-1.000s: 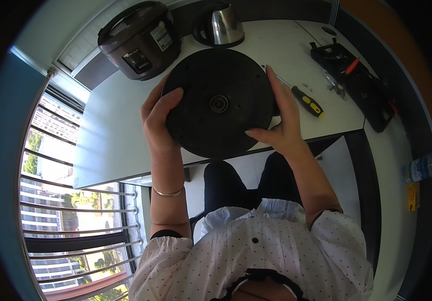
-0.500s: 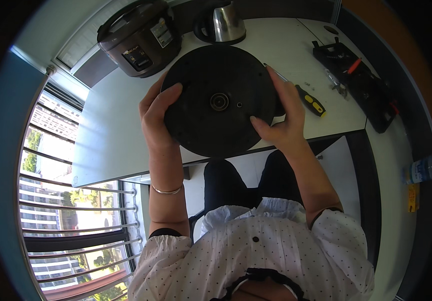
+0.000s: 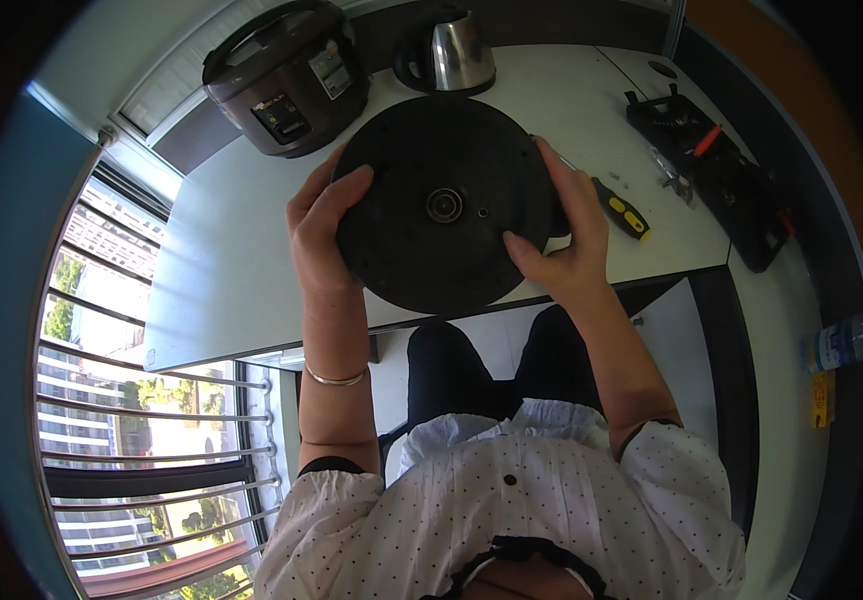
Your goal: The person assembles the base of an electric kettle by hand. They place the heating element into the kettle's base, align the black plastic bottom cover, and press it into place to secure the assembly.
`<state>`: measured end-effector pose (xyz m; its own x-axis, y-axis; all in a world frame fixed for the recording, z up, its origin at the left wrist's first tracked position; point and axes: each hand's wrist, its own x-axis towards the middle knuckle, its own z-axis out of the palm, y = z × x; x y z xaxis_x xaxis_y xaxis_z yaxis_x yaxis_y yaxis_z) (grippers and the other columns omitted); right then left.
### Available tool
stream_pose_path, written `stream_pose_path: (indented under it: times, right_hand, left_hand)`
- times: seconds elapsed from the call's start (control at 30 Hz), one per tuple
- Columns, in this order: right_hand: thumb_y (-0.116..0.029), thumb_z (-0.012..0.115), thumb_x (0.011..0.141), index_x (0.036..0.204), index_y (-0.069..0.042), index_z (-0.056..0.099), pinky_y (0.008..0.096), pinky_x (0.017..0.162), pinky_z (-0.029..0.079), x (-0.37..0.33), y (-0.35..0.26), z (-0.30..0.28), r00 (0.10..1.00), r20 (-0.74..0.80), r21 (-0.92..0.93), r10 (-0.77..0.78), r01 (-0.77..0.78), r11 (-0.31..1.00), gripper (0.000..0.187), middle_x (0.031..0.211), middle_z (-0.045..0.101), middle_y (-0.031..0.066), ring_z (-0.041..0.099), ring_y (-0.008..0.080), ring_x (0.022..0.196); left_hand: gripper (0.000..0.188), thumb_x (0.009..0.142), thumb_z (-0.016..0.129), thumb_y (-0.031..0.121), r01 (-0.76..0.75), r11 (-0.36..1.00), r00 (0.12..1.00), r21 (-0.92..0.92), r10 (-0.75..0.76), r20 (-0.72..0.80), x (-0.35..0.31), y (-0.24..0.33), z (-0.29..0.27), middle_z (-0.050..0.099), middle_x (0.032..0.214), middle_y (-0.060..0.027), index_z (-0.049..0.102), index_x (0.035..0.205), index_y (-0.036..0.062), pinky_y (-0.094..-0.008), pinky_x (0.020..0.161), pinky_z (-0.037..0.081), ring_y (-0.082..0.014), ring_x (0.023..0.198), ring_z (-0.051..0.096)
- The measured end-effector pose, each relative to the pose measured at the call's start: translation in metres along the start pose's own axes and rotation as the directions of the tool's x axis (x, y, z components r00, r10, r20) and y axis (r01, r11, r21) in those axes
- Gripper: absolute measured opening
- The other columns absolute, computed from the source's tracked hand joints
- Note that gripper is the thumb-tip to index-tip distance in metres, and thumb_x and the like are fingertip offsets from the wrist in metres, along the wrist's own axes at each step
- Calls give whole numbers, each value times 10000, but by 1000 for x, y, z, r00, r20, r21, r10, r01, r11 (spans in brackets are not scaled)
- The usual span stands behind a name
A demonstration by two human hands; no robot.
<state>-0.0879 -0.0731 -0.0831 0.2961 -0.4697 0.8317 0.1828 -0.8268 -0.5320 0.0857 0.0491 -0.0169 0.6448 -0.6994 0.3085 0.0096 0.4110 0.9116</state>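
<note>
A large round black disc (image 3: 421, 262) is held up before me over the near part of the table, its flat face toward me. At its middle sits a ringed socket (image 3: 444, 206), with a small hole just right of it. My left hand (image 3: 323, 222) grips the left rim, thumb on the face and fingers behind. On the right rim, my right hand (image 3: 573, 245) holds on the same way, its thumb pressed on the face. The disc hides the fingertips and its far side. A yellow-and-black screwdriver (image 3: 621, 208) lies just beyond my right hand.
At the back left stands a brown rice cooker (image 3: 286, 85), with a steel kettle (image 3: 459, 55) beside it. An open black tool case (image 3: 716, 165) with a red-handled tool lies on the right of the white table (image 3: 216, 270). A plastic bottle (image 3: 839, 342) is at the far right.
The disc and both hands sit slightly further right in the picture, and the background has shifted a little too. My grip on the disc looks the same.
</note>
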Motion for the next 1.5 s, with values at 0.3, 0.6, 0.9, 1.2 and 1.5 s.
stream_pose_path:
  times: [0.3,0.6,0.9,1.2,1.5]
  right_hand:
    - [-238,749,626,1392,-22,449,309,746,450,-5,0,0,999,44,-33,32,-30,999,851,941,521,74,492,204,888]
    - [-246,735,658,1384,15,439,295,764,466,-9,7,0,1000,30,-1,9,-9,1000,827,1032,534,100,529,201,942]
    - [-253,706,678,1388,17,430,316,848,450,-7,4,-2,1000,26,19,13,-14,1000,808,1100,547,120,541,215,988]
    - [-213,656,746,1383,8,449,293,864,448,14,-2,-4,982,44,141,183,-187,972,705,1093,558,112,565,190,962]
    - [-153,783,661,1470,-8,274,363,985,456,26,-17,-4,972,212,276,106,-163,947,967,1251,515,171,552,267,1156]
  left_hand:
    - [471,743,587,125,-94,994,995,-52,95,21,-7,6,5,678,937,-197,611,1140,-126,-271,754,539,-239,817,665]
    - [453,743,598,85,-66,991,995,-119,74,68,-6,3,1,678,954,-194,617,1156,-100,-273,774,533,-231,849,660]
    - [443,756,607,89,-37,993,997,-109,44,62,-10,2,3,676,954,-176,619,1160,-93,-260,798,511,-213,872,647]
    - [371,789,618,100,-59,987,995,-151,70,68,7,6,7,674,884,-170,634,1089,-117,-247,703,530,-192,775,656]
    - [347,801,634,113,-46,990,997,-133,55,63,8,10,5,674,869,-161,642,1065,-113,-244,680,534,-184,744,657]
